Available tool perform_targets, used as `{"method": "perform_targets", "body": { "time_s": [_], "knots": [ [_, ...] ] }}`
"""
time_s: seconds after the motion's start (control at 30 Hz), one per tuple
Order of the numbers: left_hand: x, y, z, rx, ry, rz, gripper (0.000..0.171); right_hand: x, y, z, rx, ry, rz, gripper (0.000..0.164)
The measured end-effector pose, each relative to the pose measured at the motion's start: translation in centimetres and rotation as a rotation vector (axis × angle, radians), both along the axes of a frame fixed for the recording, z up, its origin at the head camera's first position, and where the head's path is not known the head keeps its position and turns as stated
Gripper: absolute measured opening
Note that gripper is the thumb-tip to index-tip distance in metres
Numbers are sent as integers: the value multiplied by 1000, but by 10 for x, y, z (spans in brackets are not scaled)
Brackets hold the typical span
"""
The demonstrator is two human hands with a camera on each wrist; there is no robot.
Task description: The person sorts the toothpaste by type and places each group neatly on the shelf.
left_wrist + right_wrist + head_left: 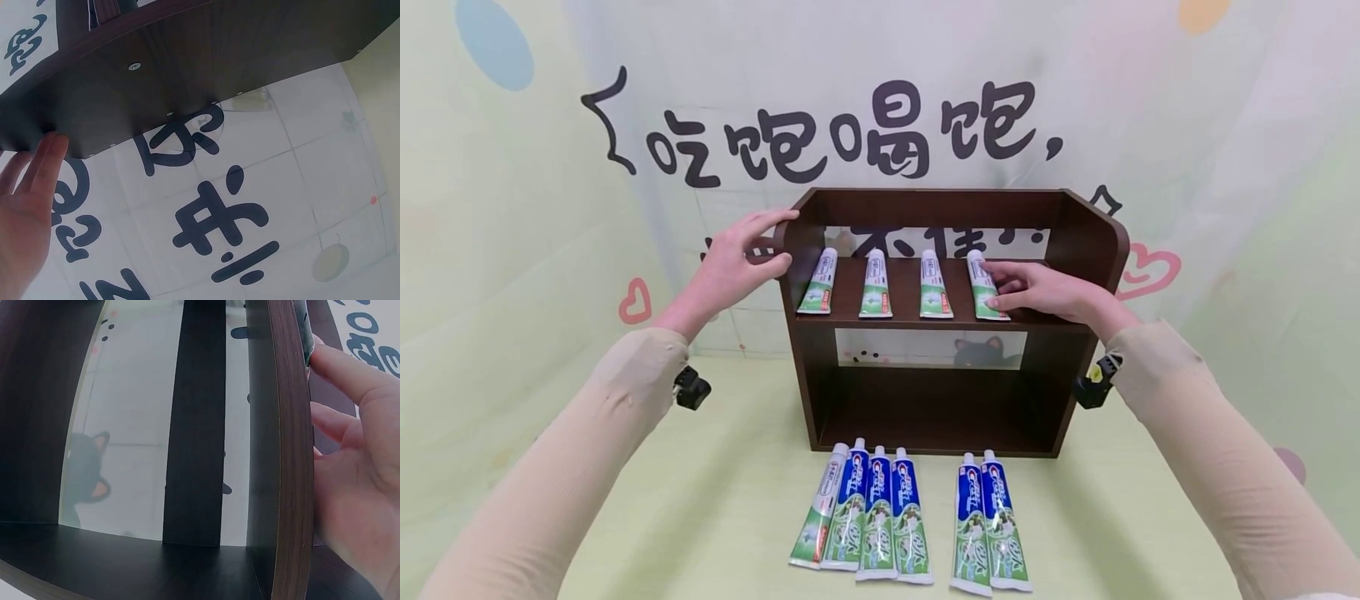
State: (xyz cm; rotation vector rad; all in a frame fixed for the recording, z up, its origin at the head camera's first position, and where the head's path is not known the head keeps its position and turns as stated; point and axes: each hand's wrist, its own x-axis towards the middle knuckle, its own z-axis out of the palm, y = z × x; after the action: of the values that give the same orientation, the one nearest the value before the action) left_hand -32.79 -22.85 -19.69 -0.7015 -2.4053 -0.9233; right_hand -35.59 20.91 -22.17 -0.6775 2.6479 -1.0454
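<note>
A dark brown two-tier shelf (910,324) stands upright. On its upper board lie several white-and-green toothpaste tubes in a spaced row, caps toward the back. My right hand (1037,287) is at the rightmost tube (981,279), with the thumb against its lower part and the fingers along its right side. The right wrist view shows only a sliver of that tube (305,331) beside the thumb. My left hand (733,258) rests on the left side panel (187,69), fingers extended at its upper front corner and holding nothing.
On the pale table in front lie several Crest toothpaste tubes (910,521) and one white-and-green tube (820,508), in a left group and a right pair (1006,525). Behind the shelf hangs a printed cloth (880,50) with large black characters.
</note>
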Motion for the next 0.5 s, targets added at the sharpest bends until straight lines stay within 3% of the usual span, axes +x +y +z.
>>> {"method": "perform_targets", "body": {
  "time_s": [0.3,0.5],
  "knots": [
    [-1,-2,-2,-13,3,12,55,3,-2,-1,-28,-3,-8,73],
    [-1,-2,0,-20,6,15,55,7,-2,5,-71,23,-63,71]
  ]
}}
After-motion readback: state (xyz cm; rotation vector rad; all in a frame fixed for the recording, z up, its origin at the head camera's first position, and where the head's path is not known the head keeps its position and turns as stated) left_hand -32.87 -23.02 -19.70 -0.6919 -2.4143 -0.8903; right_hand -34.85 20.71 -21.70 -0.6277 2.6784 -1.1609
